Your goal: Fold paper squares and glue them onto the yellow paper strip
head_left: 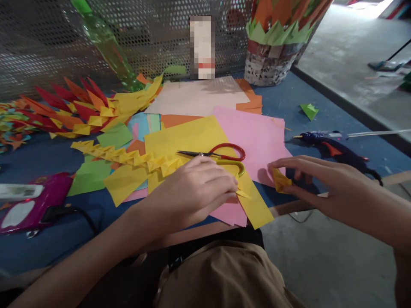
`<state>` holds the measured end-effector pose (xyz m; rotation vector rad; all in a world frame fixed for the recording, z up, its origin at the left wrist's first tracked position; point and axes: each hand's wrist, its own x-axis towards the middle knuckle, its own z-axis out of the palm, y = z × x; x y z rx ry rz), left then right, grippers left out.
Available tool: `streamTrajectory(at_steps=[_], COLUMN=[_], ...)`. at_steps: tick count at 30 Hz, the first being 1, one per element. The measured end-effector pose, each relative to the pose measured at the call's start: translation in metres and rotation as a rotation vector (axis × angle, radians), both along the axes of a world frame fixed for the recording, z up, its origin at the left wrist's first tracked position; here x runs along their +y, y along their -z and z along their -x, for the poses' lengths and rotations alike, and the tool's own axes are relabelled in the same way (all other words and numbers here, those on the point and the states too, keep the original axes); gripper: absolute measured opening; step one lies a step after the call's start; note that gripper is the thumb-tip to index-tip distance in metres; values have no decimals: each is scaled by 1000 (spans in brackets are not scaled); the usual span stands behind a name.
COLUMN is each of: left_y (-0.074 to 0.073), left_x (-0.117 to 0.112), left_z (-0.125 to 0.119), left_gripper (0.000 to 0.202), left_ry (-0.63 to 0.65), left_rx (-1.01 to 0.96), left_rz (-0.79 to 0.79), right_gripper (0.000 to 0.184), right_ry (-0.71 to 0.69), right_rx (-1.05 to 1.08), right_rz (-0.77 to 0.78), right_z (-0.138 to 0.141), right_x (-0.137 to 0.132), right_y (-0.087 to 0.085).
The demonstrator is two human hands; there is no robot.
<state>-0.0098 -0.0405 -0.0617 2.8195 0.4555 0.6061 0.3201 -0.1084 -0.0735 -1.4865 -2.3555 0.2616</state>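
Observation:
My left hand (205, 184) lies over a yellow folded-paper chain (138, 158), its fingers closed around the near end. Yellow paper points stick out past its fingertips. Between the thumb and fingers of my right hand (311, 175) is a small yellow folded paper piece (281, 180), held at the table's front edge, apart from the chain. Just beyond my left hand, scissors (201, 155) with one red and one yellow handle loop rest on a yellow paper sheet (186, 132); the hand partly covers them. Pink paper (250, 137) lies beneath and beside that sheet.
A glue gun (334, 147) lies at the right with its cord. At left are a magenta device (35, 201) with a cable and red-orange folded-paper pieces (80, 107). Behind stand a green bottle (109, 51) and a paper-covered pot (268, 62) against perforated metal.

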Motion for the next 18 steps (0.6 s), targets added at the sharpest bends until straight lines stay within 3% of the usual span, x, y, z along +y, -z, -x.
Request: streamTrajectory(at_steps=[8, 18], left_y=[1, 1], left_x=[-16, -19], left_z=[-10, -15], left_gripper=[10, 15], left_ry=[59, 43], left_rx=[26, 34], left_rz=[31, 44], right_gripper=[45, 48], right_ry=[-77, -58], right_rx=[90, 96], right_rz=[47, 71], right_z=[-4, -14], right_x=[0, -5], right_y=[0, 2])
